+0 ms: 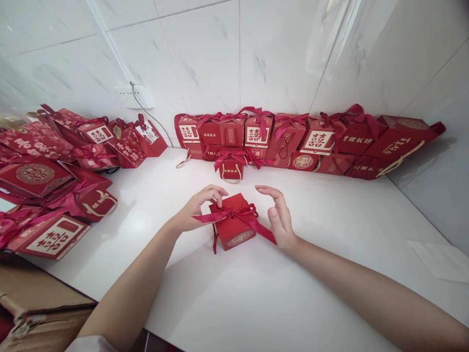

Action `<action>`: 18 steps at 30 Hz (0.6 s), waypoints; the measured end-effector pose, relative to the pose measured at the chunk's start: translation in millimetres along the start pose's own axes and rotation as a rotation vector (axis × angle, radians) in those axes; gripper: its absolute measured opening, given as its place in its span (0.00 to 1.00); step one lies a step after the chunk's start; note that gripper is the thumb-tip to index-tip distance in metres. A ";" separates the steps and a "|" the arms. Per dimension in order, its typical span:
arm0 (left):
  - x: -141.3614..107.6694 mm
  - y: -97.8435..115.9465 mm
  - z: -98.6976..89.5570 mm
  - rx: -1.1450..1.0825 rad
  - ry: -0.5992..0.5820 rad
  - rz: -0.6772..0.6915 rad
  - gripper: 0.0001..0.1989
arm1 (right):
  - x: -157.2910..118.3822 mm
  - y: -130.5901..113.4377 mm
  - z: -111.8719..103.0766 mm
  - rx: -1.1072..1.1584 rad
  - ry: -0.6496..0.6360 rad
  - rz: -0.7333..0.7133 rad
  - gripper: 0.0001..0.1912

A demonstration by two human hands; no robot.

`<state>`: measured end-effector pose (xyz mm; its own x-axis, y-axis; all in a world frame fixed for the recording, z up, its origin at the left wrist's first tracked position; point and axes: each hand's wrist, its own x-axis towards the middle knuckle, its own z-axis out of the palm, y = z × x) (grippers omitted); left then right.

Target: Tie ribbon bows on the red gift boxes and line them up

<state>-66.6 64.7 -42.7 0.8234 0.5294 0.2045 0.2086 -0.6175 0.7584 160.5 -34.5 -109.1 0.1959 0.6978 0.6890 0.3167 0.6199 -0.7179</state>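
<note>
A small red gift box (239,240) sits on the white table before me, its lid closed. Across its top runs a red ribbon (234,213) tied in a bow, with one tail out to the left and one down to the right. My left hand (200,208) is at the box's left side, fingers curved and apart, close to the ribbon's left tail; whether it touches is hard to see. On the other side my right hand (280,215) stands with fingers spread, beside the right tail and apart from the box. A dark red cord hangs at the box's left.
Against the tiled wall stands a stacked row of red gift boxes (258,129), one small box (231,168) in front. Several more boxes (54,234) crowd the left. A cardboard box (47,303) is at the lower left, a white sheet (437,261) at the right.
</note>
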 end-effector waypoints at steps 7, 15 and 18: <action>0.4 14.2 10.7 0.049 -0.017 0.050 0.12 | 2.3 -48.9 4.9 -0.398 -0.299 -0.239 0.19; 1.3 13.0 13.2 -0.105 -0.073 0.001 0.11 | -1.7 -48.2 12.9 -0.056 -0.194 0.077 0.03; 1.7 5.1 10.5 -0.170 -0.032 -0.031 0.13 | 1.3 -42.7 11.5 0.123 -0.083 0.209 0.03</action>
<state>-58.6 56.4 -44.9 0.8352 0.5257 0.1617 0.1438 -0.4924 0.8584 136.6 -56.0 -78.7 0.1669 0.8392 0.5175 0.1608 0.4946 -0.8541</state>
